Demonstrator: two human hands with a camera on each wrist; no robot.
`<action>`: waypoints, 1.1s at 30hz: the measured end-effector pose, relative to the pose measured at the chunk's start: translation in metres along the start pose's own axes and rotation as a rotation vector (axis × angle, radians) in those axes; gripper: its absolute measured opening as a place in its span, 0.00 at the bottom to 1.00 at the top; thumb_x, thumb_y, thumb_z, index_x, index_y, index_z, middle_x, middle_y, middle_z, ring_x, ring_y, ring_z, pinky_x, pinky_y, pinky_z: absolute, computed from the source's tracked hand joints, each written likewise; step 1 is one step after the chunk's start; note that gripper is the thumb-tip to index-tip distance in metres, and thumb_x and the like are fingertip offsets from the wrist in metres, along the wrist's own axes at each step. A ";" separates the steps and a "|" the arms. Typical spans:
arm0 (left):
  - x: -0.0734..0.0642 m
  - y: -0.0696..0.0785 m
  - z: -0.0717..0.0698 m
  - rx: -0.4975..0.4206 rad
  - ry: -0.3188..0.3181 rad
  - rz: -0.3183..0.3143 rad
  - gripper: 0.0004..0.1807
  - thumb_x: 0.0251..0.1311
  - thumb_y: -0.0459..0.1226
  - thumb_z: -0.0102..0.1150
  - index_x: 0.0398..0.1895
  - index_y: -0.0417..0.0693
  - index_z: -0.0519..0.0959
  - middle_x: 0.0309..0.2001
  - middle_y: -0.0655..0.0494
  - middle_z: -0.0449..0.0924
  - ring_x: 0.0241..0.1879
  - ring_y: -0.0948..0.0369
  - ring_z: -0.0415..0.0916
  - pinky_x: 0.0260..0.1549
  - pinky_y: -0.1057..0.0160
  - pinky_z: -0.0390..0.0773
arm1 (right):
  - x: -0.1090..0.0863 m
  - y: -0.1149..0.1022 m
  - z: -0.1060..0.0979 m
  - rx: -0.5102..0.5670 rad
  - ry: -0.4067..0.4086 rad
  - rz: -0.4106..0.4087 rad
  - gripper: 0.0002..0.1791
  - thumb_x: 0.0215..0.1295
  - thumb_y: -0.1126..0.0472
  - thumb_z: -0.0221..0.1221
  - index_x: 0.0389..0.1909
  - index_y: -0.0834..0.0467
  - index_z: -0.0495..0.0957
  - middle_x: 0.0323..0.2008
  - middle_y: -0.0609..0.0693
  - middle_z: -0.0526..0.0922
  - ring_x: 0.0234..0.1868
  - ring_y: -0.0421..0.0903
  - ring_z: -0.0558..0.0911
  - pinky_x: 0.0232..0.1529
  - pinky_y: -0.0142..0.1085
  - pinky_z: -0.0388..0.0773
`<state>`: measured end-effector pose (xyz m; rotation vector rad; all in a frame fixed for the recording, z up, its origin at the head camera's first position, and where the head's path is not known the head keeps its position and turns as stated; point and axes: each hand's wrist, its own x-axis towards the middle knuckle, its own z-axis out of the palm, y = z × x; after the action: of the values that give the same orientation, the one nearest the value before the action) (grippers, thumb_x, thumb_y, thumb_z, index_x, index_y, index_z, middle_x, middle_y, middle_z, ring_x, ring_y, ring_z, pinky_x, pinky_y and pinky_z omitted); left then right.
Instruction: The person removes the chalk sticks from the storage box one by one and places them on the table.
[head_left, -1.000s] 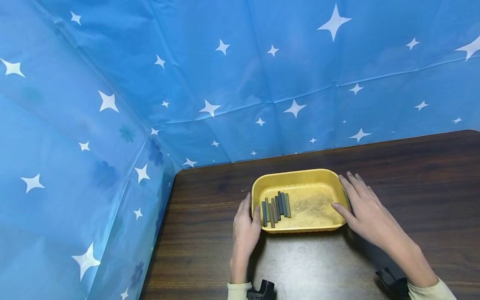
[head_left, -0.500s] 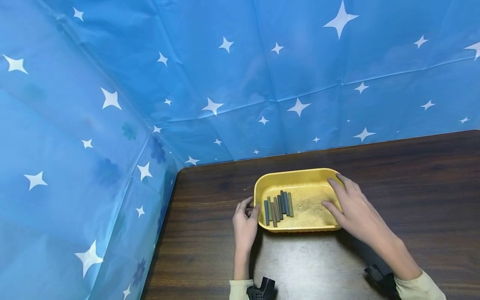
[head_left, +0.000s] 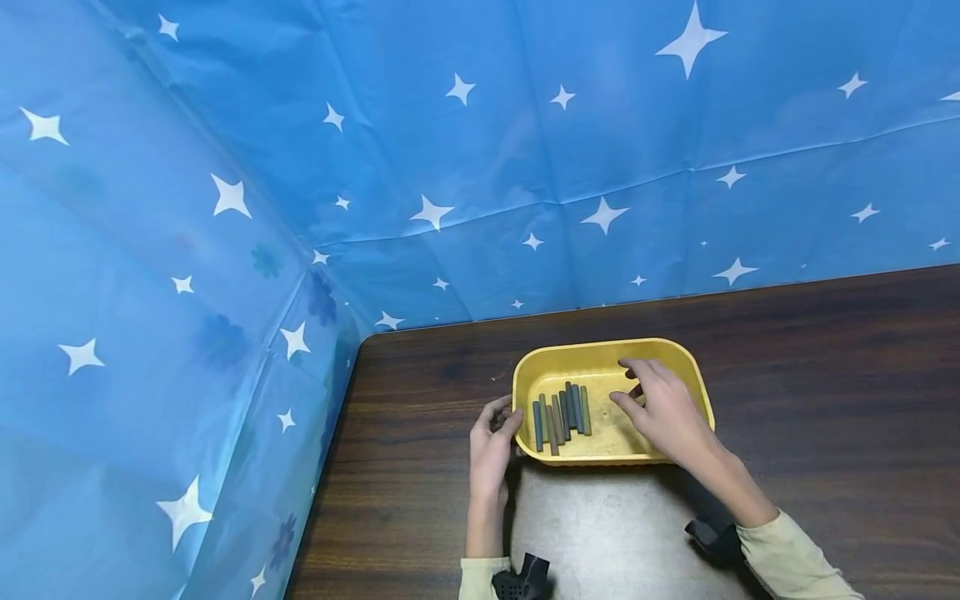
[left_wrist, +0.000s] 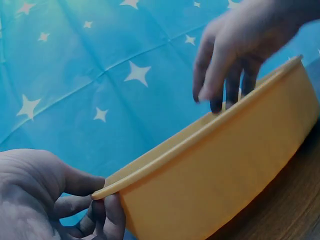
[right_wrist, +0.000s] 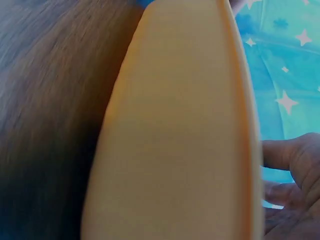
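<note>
A yellow rectangular basin (head_left: 600,458) stands on the table with several dark chalk-like sticks (head_left: 562,417) lying side by side in its left half. My left hand (head_left: 491,442) pinches the basin's left rim, thumb on top and fingers curled beneath, as the left wrist view shows of the same hand (left_wrist: 55,200). Over the basin's right half hovers my right hand (head_left: 663,412), fingers loosely bent and pointing toward the sticks, apart from them. In the left wrist view that right hand (left_wrist: 240,50) hangs over the rim with nothing seen in its fingers.
The dark wood table (head_left: 420,467) reaches back to a blue star-printed sheet (head_left: 525,150) hung behind and at the left. A black wrist camera (head_left: 522,577) sits at the left cuff, and another black camera (head_left: 712,537) at the right one.
My right hand has left the basin's right edge and moved left over its inside. My left hand's fingers have curled onto the left rim. The sticks lie in the same arrangement.
</note>
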<state>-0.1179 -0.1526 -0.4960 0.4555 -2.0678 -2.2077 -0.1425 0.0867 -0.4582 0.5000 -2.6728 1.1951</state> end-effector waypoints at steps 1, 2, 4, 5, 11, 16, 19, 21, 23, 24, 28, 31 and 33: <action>0.000 0.000 0.000 -0.020 -0.002 -0.020 0.21 0.69 0.32 0.60 0.62 0.30 0.76 0.42 0.51 0.75 0.32 0.61 0.74 0.21 0.70 0.75 | 0.002 0.001 0.003 0.024 -0.014 0.024 0.25 0.67 0.67 0.67 0.61 0.75 0.74 0.48 0.69 0.81 0.39 0.58 0.85 0.38 0.51 0.84; 0.001 0.000 -0.001 -0.033 -0.004 -0.037 0.21 0.69 0.32 0.60 0.62 0.31 0.76 0.43 0.51 0.75 0.32 0.61 0.74 0.21 0.70 0.75 | 0.005 0.001 0.006 0.050 -0.030 0.050 0.26 0.67 0.67 0.66 0.61 0.75 0.73 0.49 0.69 0.81 0.39 0.58 0.86 0.39 0.51 0.84; 0.001 -0.001 -0.001 -0.051 -0.011 -0.064 0.21 0.69 0.32 0.60 0.62 0.31 0.75 0.44 0.49 0.76 0.32 0.61 0.76 0.20 0.71 0.76 | 0.010 0.003 0.011 0.082 -0.067 0.101 0.27 0.67 0.67 0.66 0.62 0.75 0.72 0.49 0.69 0.81 0.39 0.57 0.86 0.40 0.50 0.85; 0.002 -0.001 -0.001 -0.059 -0.014 -0.073 0.21 0.69 0.32 0.60 0.63 0.32 0.75 0.45 0.49 0.76 0.32 0.61 0.76 0.20 0.71 0.76 | 0.013 0.003 0.013 0.086 -0.088 0.125 0.27 0.67 0.67 0.66 0.63 0.75 0.72 0.49 0.69 0.81 0.40 0.57 0.86 0.41 0.50 0.84; 0.003 0.000 -0.002 -0.090 -0.037 -0.084 0.22 0.70 0.34 0.60 0.64 0.33 0.75 0.49 0.45 0.78 0.34 0.61 0.78 0.20 0.71 0.78 | 0.029 0.003 0.030 0.079 -0.194 0.177 0.30 0.63 0.67 0.69 0.62 0.76 0.71 0.44 0.67 0.82 0.43 0.59 0.84 0.42 0.51 0.83; 0.002 -0.002 -0.005 -0.089 -0.038 -0.090 0.22 0.71 0.33 0.59 0.64 0.33 0.74 0.50 0.43 0.78 0.33 0.61 0.79 0.20 0.71 0.77 | 0.037 0.004 0.043 0.072 -0.275 0.203 0.32 0.61 0.67 0.70 0.61 0.77 0.70 0.39 0.63 0.82 0.40 0.56 0.82 0.41 0.49 0.81; 0.003 -0.003 -0.004 -0.087 -0.046 -0.092 0.21 0.71 0.33 0.59 0.64 0.33 0.74 0.50 0.42 0.78 0.33 0.61 0.79 0.20 0.71 0.77 | 0.039 0.003 0.046 0.041 -0.305 0.235 0.32 0.61 0.67 0.71 0.62 0.77 0.70 0.37 0.60 0.81 0.39 0.55 0.80 0.44 0.51 0.81; 0.004 -0.004 -0.005 -0.087 -0.051 -0.093 0.21 0.70 0.33 0.59 0.63 0.33 0.75 0.50 0.42 0.78 0.33 0.60 0.79 0.20 0.71 0.77 | 0.040 0.002 0.048 0.030 -0.322 0.259 0.33 0.61 0.68 0.71 0.63 0.77 0.70 0.39 0.61 0.81 0.41 0.56 0.80 0.47 0.53 0.81; 0.005 -0.005 -0.004 -0.090 -0.049 -0.095 0.21 0.70 0.33 0.59 0.63 0.34 0.75 0.50 0.41 0.78 0.33 0.60 0.79 0.20 0.71 0.77 | 0.041 0.001 0.049 0.016 -0.341 0.267 0.33 0.60 0.68 0.71 0.63 0.77 0.69 0.43 0.65 0.82 0.45 0.60 0.81 0.52 0.55 0.80; 0.005 -0.005 -0.004 -0.092 -0.047 -0.094 0.21 0.69 0.33 0.60 0.63 0.34 0.75 0.51 0.41 0.79 0.33 0.60 0.78 0.20 0.71 0.77 | 0.042 0.001 0.050 0.012 -0.351 0.269 0.34 0.60 0.68 0.71 0.63 0.77 0.69 0.47 0.68 0.81 0.49 0.62 0.81 0.55 0.56 0.79; 0.005 -0.005 -0.005 -0.090 -0.040 -0.094 0.22 0.69 0.34 0.60 0.63 0.34 0.75 0.52 0.40 0.79 0.33 0.60 0.78 0.19 0.71 0.76 | 0.046 0.002 0.055 -0.008 -0.383 0.265 0.37 0.57 0.68 0.73 0.64 0.78 0.68 0.58 0.75 0.77 0.61 0.70 0.76 0.63 0.59 0.73; 0.005 -0.005 -0.005 -0.087 -0.040 -0.094 0.21 0.69 0.34 0.60 0.63 0.34 0.75 0.52 0.40 0.79 0.33 0.60 0.78 0.20 0.71 0.76 | 0.047 0.003 0.057 -0.027 -0.397 0.257 0.38 0.54 0.68 0.75 0.63 0.78 0.69 0.56 0.74 0.78 0.60 0.70 0.76 0.62 0.58 0.74; 0.005 -0.006 -0.005 -0.088 -0.042 -0.094 0.21 0.70 0.34 0.59 0.63 0.34 0.75 0.52 0.40 0.79 0.33 0.60 0.79 0.20 0.71 0.77 | 0.048 0.004 0.057 -0.040 -0.402 0.252 0.36 0.53 0.68 0.75 0.61 0.78 0.71 0.52 0.71 0.80 0.58 0.69 0.77 0.60 0.57 0.76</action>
<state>-0.1204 -0.1584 -0.5026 0.5120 -1.9988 -2.3699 -0.1892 0.0349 -0.4852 0.4464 -3.1752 1.2081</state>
